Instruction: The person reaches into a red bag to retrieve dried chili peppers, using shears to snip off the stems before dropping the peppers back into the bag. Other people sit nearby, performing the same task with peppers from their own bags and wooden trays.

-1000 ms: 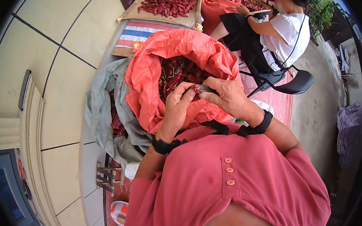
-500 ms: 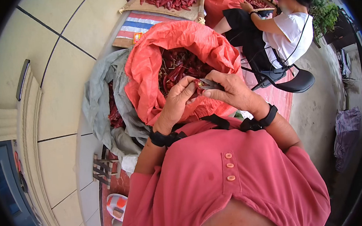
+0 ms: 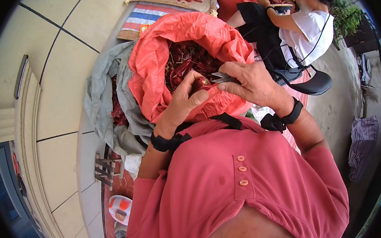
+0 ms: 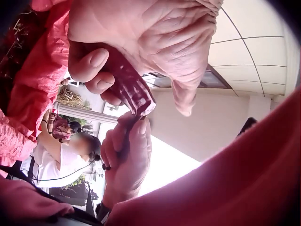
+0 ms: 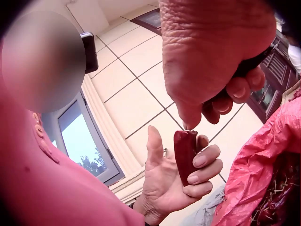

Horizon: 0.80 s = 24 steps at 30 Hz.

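My left hand (image 3: 178, 108) curls its fingers round a dried red chili pepper (image 5: 186, 155), with the thumb lifted off it. In the left wrist view the chili's blunt end (image 4: 141, 106) points toward my right hand. My right hand (image 3: 257, 84) grips a pair of small snips (image 3: 223, 77), whose blades stand apart beside the chili's end. Their dark handle (image 5: 256, 63) runs through the right palm, partly hidden by the fingers. Both hands are above the near rim of a red sack (image 3: 149, 73) holding many dried chilies (image 3: 182, 68).
A grey sack (image 3: 98, 92) with more chilies leans at the left. Beyond lies a woven tray (image 3: 182, 2) of chilies. A person in a white shirt (image 3: 310, 33) sits at the upper right on a black chair (image 3: 309, 84). A small wooden stool (image 3: 107, 169) stands lower left.
My left thumb has lifted from the chili. The right hand has drawn slightly right, and the snips' spread blades now show apart from the chili's end. The head view has shifted a little.
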Available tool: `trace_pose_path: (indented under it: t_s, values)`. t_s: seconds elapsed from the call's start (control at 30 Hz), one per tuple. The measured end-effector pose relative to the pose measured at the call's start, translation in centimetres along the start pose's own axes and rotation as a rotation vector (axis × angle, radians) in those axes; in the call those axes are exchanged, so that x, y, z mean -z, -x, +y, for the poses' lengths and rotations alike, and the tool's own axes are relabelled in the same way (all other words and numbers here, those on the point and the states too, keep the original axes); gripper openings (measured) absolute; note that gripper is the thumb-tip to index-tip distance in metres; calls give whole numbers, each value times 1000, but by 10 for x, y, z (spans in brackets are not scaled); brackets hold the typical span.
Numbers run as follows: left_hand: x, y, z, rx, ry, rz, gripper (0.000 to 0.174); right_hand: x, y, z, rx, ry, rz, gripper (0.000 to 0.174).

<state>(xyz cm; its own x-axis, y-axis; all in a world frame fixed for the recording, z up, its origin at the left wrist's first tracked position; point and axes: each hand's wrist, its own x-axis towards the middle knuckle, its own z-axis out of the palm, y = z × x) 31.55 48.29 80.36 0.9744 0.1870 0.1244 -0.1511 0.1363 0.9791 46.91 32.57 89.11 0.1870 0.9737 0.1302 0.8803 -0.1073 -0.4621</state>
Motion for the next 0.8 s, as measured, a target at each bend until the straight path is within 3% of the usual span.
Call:
trace_pose_path:
  t_s: [0.2,0.33,0.8]
  values:
    - [-11,0,1,119,177,133,28,-8,-1,3,-11,-20,20,29]
    - [-3,-6,-12,-110,-110,87,28,-5,-5,9,9,-90,41,29]
    - [5,-10,15,67,-67,-20,23,3,-16,12,134,-44,-84,28]
